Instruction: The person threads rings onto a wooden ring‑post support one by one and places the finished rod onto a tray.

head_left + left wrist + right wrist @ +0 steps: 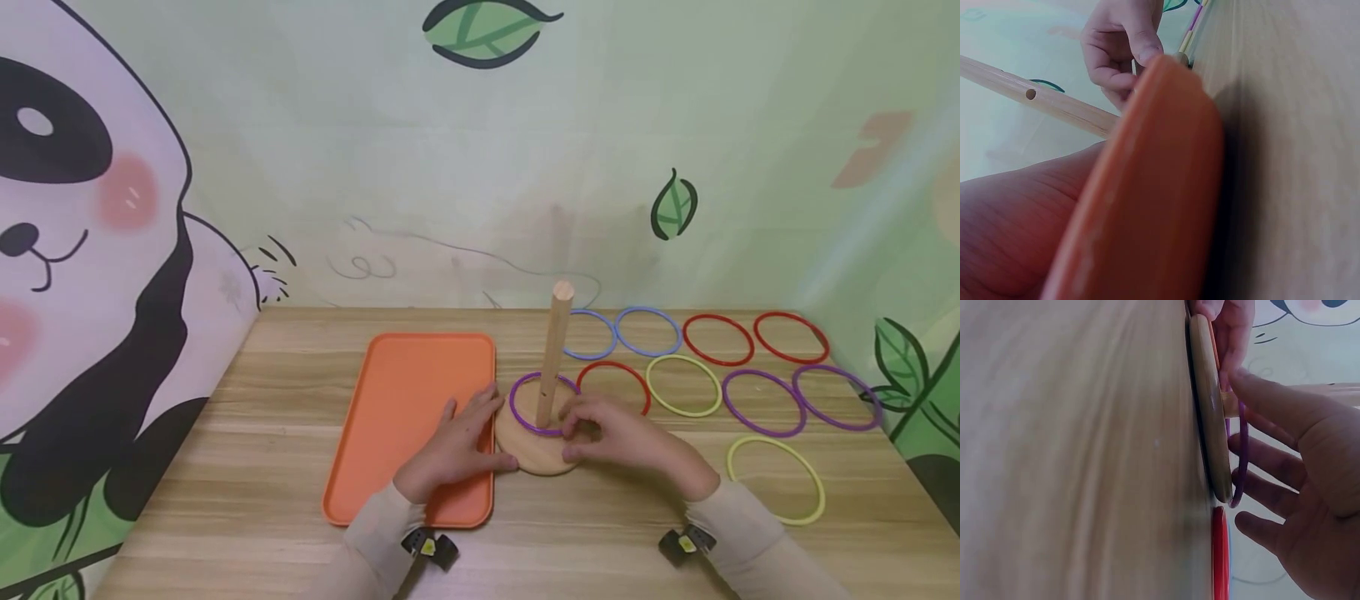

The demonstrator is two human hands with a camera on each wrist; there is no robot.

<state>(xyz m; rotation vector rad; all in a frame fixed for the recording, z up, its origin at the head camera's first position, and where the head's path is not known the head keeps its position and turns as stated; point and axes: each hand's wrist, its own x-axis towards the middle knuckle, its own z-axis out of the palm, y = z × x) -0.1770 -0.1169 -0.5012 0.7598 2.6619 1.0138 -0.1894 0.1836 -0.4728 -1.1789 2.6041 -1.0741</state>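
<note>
A round wooden base (532, 457) with an upright wooden peg (553, 350) stands beside the orange tray (408, 392). A purple ring (514, 408) encircles the peg low down, tilted slightly off the base on the near side in the right wrist view. My right hand (618, 433) holds this ring at its near right edge between thumb and curled fingers. At the base's left edge, my left hand (457, 446) rests with thumb and fingers spread, reaching across the tray's right rim. In the left wrist view, the tray's rim hides part of the left hand.
Right of the base lie blue rings (648, 331), red rings (717, 340), yellow rings (684, 386) and two more purple rings (763, 403), flat on the wooden table (247, 500). Behind the table rises a wall (375, 167) printed with a panda and leaves.
</note>
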